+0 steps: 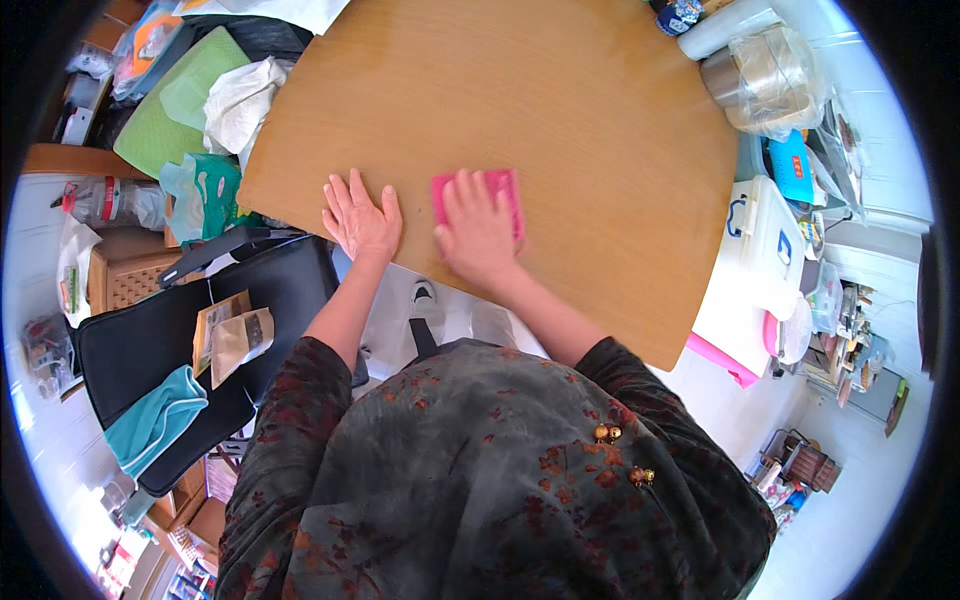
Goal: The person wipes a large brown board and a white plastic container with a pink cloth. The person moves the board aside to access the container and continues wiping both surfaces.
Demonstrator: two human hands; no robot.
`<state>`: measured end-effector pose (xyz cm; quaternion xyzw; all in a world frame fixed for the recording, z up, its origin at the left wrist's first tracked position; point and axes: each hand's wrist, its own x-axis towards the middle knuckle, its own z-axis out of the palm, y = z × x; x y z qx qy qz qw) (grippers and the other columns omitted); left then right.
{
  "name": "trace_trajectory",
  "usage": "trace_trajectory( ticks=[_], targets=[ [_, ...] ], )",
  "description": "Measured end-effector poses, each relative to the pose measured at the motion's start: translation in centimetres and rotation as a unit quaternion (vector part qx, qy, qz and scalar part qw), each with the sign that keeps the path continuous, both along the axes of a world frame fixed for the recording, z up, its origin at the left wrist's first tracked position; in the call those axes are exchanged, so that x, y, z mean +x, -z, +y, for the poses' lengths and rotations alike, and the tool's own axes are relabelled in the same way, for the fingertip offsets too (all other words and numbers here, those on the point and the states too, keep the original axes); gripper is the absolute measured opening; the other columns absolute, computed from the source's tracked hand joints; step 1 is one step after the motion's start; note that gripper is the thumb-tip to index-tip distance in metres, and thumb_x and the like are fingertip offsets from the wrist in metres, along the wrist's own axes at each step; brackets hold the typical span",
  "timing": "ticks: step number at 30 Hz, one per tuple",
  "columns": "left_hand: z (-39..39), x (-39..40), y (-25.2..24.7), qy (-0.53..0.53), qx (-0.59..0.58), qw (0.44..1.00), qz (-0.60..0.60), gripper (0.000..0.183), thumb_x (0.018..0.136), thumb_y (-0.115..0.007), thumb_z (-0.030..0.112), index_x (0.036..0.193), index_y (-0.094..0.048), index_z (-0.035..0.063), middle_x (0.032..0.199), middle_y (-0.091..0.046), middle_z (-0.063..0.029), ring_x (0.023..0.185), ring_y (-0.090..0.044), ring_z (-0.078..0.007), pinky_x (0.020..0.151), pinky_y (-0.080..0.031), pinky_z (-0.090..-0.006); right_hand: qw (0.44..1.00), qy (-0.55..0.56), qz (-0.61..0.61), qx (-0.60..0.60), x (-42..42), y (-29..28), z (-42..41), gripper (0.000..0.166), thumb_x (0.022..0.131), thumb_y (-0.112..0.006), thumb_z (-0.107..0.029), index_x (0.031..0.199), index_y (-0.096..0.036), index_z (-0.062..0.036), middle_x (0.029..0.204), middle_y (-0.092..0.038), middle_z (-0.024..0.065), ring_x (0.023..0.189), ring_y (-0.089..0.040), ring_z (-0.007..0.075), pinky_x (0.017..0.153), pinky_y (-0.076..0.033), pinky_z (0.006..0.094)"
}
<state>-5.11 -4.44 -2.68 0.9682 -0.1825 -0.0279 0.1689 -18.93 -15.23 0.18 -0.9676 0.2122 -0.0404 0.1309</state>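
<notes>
A folded pink cloth lies flat on the wooden tabletop, a little in from its near edge. My right hand presses down on it and covers most of its near part. To the left, my left hand rests on the table by the near edge, fingers spread and nothing in it. A bare strip of wood separates this hand from the cloth.
On the left, a black chair holds paper pouches and a teal cloth. Beyond it are a green cushion and a crumpled white cloth. A lidded white box and a plastic-wrapped metal pot stand beyond the table's right edge.
</notes>
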Motion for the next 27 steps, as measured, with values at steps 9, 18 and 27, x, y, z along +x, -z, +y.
trace_trajectory(
  ticks=[9,18,27],
  targets=[
    [-0.3,-5.8,-4.9,0.401,-0.095,0.911,0.002,0.055,0.085,-0.055,0.042,0.130,-0.050,0.0106,0.146,-0.033,-0.0178,0.137,-0.027,-0.0338,0.105,-0.019,-0.0600,0.966,0.125,-0.226,0.028,-6.7,0.7,0.2,0.040,0.085,-0.057,-0.013,0.123,-0.054,-0.0020,0.139,-0.041,0.0238,0.134,-0.031,0.0425,0.110,-0.024,0.0516],
    [-1.2,-4.2,-2.2,0.355,0.000,0.935,-0.026,0.062,0.082,-0.053,0.045,0.133,-0.045,0.0101,0.148,-0.029,-0.0166,0.139,-0.024,-0.0310,0.107,-0.019,-0.0618,0.918,0.383,-0.027,-0.101,-20.5,2.2,-8.9,0.049,0.091,-0.053,-0.028,0.132,-0.047,-0.0023,0.146,-0.032,0.0225,0.138,-0.023,0.0432,0.109,-0.022,0.0533],
    [3.2,9.2,-2.2,-0.118,0.118,0.985,-0.031,0.085,0.083,-0.051,0.051,0.143,-0.026,-0.0037,0.151,-0.021,-0.0213,0.141,-0.018,-0.0325,0.112,-0.018,-0.0502,0.899,0.437,-0.018,-0.031,-25.0,3.3,-9.1,0.059,0.092,-0.052,-0.032,0.141,-0.036,-0.0031,0.152,-0.021,0.0211,0.141,-0.014,0.0420,0.111,-0.017,0.0539]
  ],
)
